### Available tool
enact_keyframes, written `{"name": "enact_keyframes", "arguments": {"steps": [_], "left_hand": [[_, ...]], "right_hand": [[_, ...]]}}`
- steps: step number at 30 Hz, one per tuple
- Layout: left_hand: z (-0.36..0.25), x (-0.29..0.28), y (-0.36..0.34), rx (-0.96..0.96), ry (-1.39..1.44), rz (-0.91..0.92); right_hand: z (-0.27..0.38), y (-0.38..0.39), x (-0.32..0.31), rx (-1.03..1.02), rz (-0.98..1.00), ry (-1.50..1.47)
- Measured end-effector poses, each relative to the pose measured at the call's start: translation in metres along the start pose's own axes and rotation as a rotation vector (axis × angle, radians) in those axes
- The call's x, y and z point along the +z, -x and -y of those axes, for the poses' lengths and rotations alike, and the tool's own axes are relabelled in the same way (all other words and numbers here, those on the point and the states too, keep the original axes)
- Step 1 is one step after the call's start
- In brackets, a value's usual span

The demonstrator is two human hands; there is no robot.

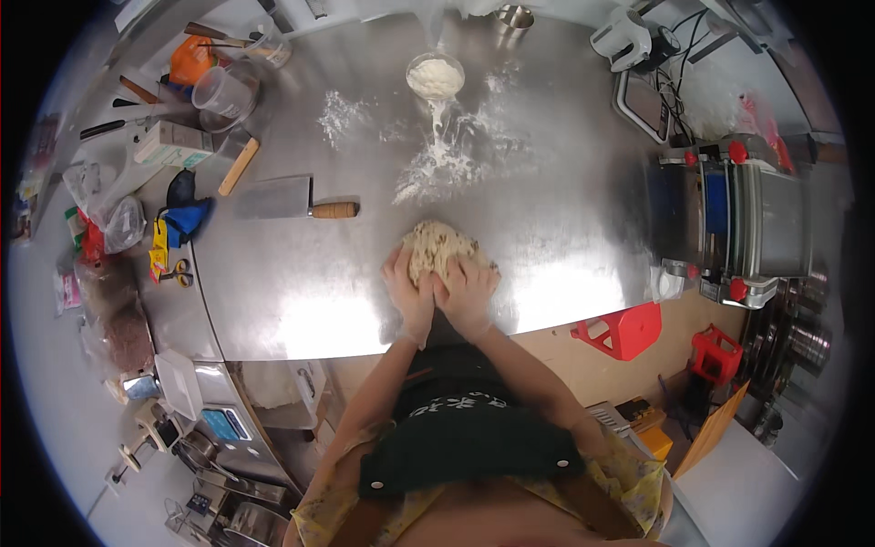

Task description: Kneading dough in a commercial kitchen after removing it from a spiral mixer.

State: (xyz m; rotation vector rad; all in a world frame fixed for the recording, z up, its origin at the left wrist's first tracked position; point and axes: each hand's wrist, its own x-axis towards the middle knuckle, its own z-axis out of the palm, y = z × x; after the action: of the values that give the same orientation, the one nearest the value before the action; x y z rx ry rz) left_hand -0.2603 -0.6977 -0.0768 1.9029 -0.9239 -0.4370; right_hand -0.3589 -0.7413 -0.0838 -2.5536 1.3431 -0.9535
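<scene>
A lump of pale dough (439,242) flecked with brown bits rests on the steel table (565,228), near its front edge. My left hand (408,294) presses on its near left side, fingers curled around it. On the near right side, my right hand (469,290) grips the dough with bent fingers. Both hands seem to wear thin clear gloves, and the thumbs come close together. Left of the dough lies a cleaver (278,199) with a wooden handle. Beyond the dough, loose flour (445,166) is spread below a clear bowl of flour (436,77).
At the right end stands a roller machine (743,219) with red knobs. A scale (643,105) and a white hand mixer (622,38) sit behind it. Scissors (183,273), a carton (173,143) and a plastic tub (225,94) crowd the left. A red stool (624,333) stands below the table.
</scene>
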Motion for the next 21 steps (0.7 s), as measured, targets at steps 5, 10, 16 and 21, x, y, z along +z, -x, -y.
{"name": "enact_keyframes", "arguments": {"steps": [5,10,16,21], "left_hand": [[-0.007,0.028,-0.058,-0.045,-0.342,0.078],[0.045,0.000,-0.074,-0.115,0.070,-0.012],[-0.028,0.029,-0.026,-0.097,-0.251,0.012],[-0.122,0.028,-0.007,0.048,0.066,0.624]], "right_hand": [[-0.046,-0.063,0.030,0.125,0.149,-0.066],[-0.075,-0.066,0.002,0.711,0.351,-0.908],[-0.082,-0.038,0.002,1.057,0.207,-1.066],[-0.139,-0.020,-0.018,1.121,0.475,-2.217]]}}
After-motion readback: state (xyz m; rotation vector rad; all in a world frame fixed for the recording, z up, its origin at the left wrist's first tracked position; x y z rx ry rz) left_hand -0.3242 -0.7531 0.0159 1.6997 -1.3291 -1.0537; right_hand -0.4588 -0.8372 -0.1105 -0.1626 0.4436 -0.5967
